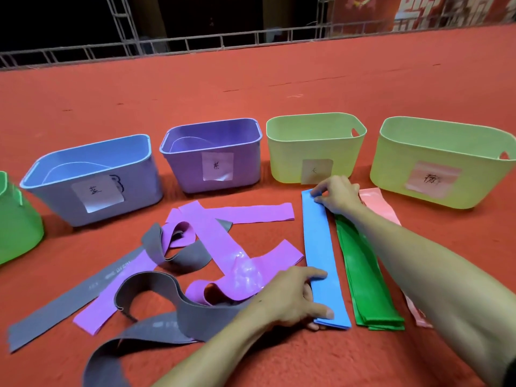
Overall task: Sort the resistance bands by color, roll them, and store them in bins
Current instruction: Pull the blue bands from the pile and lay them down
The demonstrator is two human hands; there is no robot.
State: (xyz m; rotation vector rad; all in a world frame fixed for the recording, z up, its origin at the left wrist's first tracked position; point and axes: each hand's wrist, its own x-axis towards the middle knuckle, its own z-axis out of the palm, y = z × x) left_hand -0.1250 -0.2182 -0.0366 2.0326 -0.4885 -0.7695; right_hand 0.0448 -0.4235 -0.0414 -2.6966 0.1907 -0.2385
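Lengthwise, the blue band (321,247) lies flat on the red carpet (251,88), running from me toward the yellow-green bin with the white label (290,163). My right hand (339,194) pinches its far end just before that bin; my left hand (290,298) grips its near end, thumb on top.

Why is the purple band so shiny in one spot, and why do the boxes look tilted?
Head view: light glares off the glossy purple band; the wide-angle lens bends the edges, so the yellow-green bin at the right leans outward.
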